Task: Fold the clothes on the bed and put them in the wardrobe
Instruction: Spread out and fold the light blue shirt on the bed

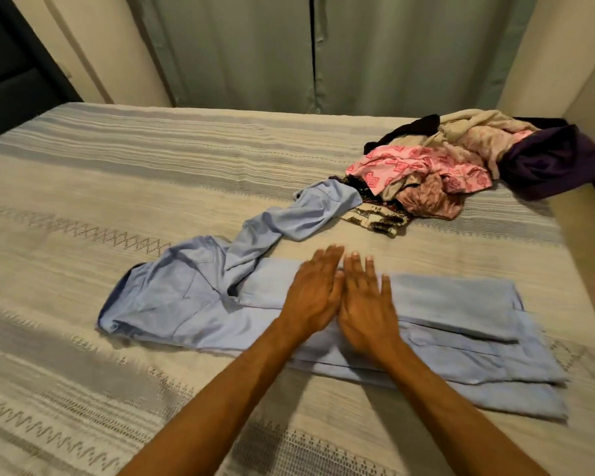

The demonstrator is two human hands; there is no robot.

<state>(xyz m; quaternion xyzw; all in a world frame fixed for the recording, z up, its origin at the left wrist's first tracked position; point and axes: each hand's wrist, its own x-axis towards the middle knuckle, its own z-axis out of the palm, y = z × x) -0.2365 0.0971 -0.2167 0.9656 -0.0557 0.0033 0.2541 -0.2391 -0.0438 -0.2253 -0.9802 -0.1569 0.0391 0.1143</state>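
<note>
At six o'clock on the bed (pixel 117 173): blue trousers (pixel 443 324), one leg flat, the other twisted toward one o'clock. Left hand (pixel 313 293) and right hand (pixel 366 304), side by side, fingers straight, press the cloth. Advice: smooth outward, straighten the twisted leg before folding. Unfolded clothes pile (pixel 461 166) at one o'clock.

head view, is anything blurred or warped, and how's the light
Head view: both hands, the left hand and the right hand, are motion-blurred over the blue trousers, fingers straight; the clothes pile and bedspread are fairly sharp; wide-angle bending shows at the edges; light is dim and warm, with soft shadows and no glare.
</note>
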